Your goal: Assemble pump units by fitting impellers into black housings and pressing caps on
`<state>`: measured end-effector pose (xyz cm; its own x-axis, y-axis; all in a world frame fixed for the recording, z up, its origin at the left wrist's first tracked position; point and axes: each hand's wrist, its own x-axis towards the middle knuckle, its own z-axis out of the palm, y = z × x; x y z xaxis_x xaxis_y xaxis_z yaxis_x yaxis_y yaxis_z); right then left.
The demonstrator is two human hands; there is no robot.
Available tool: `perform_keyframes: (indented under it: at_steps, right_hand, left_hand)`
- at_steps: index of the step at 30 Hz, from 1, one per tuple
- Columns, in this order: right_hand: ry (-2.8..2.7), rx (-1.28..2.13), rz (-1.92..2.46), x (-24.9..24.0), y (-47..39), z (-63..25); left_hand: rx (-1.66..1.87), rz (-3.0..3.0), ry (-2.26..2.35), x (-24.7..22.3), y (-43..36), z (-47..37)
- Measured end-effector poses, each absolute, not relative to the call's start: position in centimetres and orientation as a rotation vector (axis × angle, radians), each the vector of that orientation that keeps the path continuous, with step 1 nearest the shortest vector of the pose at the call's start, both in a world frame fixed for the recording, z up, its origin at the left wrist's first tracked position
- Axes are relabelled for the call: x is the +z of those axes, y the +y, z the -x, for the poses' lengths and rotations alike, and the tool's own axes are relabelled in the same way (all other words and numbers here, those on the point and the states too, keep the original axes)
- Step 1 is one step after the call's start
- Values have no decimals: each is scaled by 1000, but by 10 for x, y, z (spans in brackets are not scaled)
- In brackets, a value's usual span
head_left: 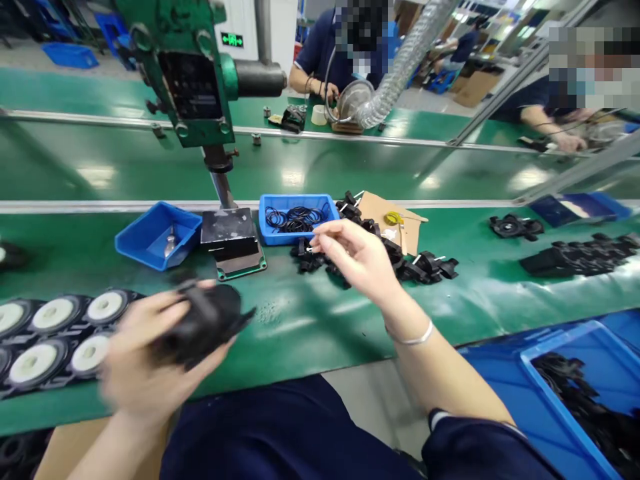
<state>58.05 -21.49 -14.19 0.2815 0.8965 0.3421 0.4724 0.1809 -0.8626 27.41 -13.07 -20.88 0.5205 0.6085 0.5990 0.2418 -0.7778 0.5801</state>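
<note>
My left hand (150, 347), smeared by motion, grips a black plastic housing (205, 320) above the front of the green bench. The housing is blurred, so its details do not show. My right hand (355, 253) reaches to the near right corner of a blue bin (267, 230) of thin black rubber rings (297, 219). Its thumb and fingertips are pinched together, and whatever is between them is too small to make out. Below and behind that hand lie several small black plastic parts (425, 267), some with white pins.
A green press (185, 73) stands over a black block (229, 230). Left of it is a blue bin (155, 237) holding a metal piece. Black parts with cream discs (57, 313) line the left. A blue crate (575, 393) sits lower right. Co-workers work across the bench.
</note>
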Motion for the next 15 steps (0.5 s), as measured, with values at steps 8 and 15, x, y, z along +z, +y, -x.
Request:
perform_keyframes:
  at_steps: [8,15]
  right_hand:
    - [-1600,705,1640,-225,-229,-497]
    - [-1528,621,1497,-241,-223,-487]
  left_hand:
    - [838,-2169,481,-259,-145,-326]
    - [743,-2079,350,-248,-129,-312]
